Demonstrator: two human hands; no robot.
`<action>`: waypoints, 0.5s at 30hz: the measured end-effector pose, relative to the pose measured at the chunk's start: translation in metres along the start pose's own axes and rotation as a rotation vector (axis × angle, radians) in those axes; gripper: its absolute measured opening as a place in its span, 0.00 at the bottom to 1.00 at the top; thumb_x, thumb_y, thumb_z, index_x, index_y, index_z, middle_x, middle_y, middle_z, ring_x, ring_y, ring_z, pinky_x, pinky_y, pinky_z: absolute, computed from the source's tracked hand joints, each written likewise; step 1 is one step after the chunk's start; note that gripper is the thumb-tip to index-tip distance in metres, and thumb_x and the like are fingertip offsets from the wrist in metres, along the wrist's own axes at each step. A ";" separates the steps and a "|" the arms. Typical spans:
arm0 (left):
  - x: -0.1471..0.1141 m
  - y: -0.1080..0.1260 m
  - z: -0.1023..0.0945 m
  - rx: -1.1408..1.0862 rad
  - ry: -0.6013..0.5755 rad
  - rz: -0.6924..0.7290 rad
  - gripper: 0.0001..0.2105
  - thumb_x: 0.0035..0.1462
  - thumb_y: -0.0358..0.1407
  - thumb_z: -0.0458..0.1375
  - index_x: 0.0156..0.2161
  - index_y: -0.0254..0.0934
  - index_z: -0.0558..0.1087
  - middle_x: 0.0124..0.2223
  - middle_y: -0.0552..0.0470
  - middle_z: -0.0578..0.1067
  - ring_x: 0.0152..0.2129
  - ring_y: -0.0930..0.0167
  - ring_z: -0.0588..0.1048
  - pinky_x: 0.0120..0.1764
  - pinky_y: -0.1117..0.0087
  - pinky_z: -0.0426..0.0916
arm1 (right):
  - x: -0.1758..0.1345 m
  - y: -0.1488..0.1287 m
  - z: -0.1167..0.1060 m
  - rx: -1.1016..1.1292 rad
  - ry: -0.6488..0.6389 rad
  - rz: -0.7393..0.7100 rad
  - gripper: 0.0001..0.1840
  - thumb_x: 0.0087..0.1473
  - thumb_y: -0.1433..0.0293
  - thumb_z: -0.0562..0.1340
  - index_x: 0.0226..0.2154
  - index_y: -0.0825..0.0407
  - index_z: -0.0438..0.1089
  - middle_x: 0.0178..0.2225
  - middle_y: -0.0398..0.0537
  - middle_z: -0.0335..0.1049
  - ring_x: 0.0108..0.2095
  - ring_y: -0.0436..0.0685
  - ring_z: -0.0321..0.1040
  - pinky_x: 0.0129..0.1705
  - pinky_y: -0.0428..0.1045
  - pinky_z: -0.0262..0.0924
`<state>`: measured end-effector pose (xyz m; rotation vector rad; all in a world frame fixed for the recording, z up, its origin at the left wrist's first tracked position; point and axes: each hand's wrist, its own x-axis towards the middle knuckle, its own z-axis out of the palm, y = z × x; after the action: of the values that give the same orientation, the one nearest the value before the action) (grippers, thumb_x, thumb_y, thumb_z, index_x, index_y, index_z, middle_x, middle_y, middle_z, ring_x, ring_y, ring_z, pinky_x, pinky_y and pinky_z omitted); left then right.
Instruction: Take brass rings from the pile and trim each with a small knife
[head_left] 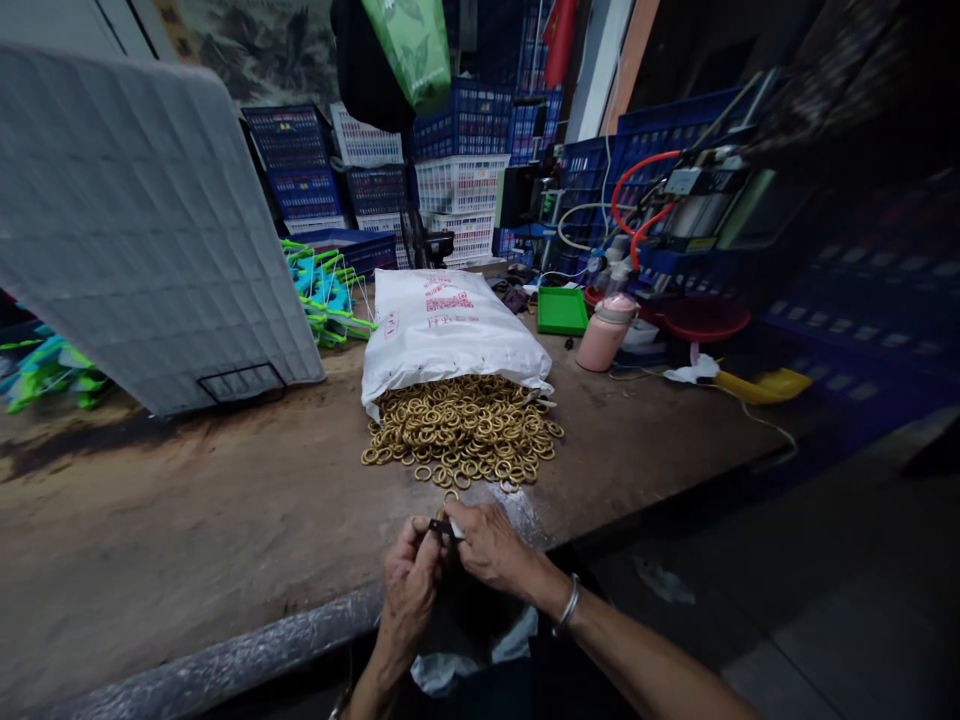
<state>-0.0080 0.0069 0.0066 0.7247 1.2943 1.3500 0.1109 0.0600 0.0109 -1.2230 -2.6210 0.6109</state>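
Observation:
My left hand [411, 575] and my right hand [499, 550] meet at the table's front edge, fingers closed. Pinched in the left fingertips is a small dark piece [441, 527], its kind unclear. A whitish bit [457, 531] shows by the right fingertips; whether it is held or wrapped on a finger I cannot tell. One brass-coloured ring [451, 496] is just beyond the right index finger, and its contact with the hand is unclear. Farther back, a heap of such rings [465, 430] spills from the mouth of a white sack [457, 325] with red print.
On the left stands a large pale ribbed panel [150, 230], with green and blue plastic pieces [322, 290] behind it. To the right are a green tray [562, 311], a pink bottle [606, 330] and a yellow scoop-like thing [765, 386]. Stacked crates [461, 185] line the back.

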 end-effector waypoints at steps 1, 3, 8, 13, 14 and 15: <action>0.000 0.000 -0.001 0.010 -0.008 0.013 0.16 0.40 0.47 0.60 0.24 0.36 0.64 0.17 0.61 0.63 0.11 0.82 0.56 0.15 0.80 0.49 | 0.000 0.000 0.000 -0.013 -0.016 0.008 0.16 0.41 0.78 0.50 0.36 0.52 0.61 0.26 0.45 0.67 0.26 0.51 0.61 0.27 0.45 0.43; -0.001 -0.002 -0.004 0.018 -0.027 0.007 0.16 0.41 0.48 0.59 0.24 0.36 0.63 0.16 0.62 0.62 0.11 0.82 0.55 0.15 0.80 0.48 | 0.002 -0.002 0.001 -0.049 -0.032 0.038 0.15 0.42 0.77 0.50 0.36 0.53 0.60 0.26 0.47 0.68 0.26 0.52 0.62 0.26 0.45 0.43; -0.003 -0.011 -0.014 -0.039 -0.030 -0.072 0.15 0.45 0.47 0.57 0.26 0.37 0.63 0.17 0.62 0.62 0.10 0.83 0.54 0.14 0.81 0.46 | 0.013 0.000 0.007 -0.161 0.017 0.137 0.14 0.44 0.77 0.51 0.37 0.54 0.60 0.28 0.50 0.69 0.27 0.54 0.64 0.26 0.47 0.42; -0.007 -0.006 -0.021 -0.227 -0.052 -0.141 0.12 0.46 0.43 0.58 0.28 0.37 0.64 0.20 0.60 0.66 0.11 0.83 0.56 0.15 0.81 0.48 | 0.033 0.009 0.000 -0.194 0.100 0.299 0.13 0.45 0.77 0.51 0.36 0.53 0.60 0.28 0.49 0.69 0.28 0.53 0.65 0.26 0.46 0.43; -0.007 -0.004 -0.022 -0.274 -0.053 -0.163 0.12 0.46 0.43 0.59 0.28 0.36 0.64 0.22 0.59 0.67 0.12 0.83 0.57 0.15 0.81 0.49 | 0.038 0.011 -0.001 -0.189 0.123 0.304 0.12 0.45 0.76 0.51 0.37 0.53 0.59 0.28 0.49 0.69 0.29 0.54 0.65 0.27 0.46 0.43; -0.007 -0.003 -0.023 -0.317 -0.052 -0.180 0.12 0.45 0.43 0.59 0.28 0.36 0.65 0.24 0.58 0.68 0.13 0.83 0.59 0.15 0.81 0.50 | 0.042 0.011 -0.002 -0.184 0.139 0.299 0.12 0.46 0.75 0.52 0.37 0.53 0.59 0.29 0.49 0.69 0.29 0.54 0.65 0.27 0.46 0.43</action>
<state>-0.0267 -0.0064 0.0004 0.4113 1.0461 1.3391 0.0926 0.0989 0.0079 -1.6667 -2.4429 0.3186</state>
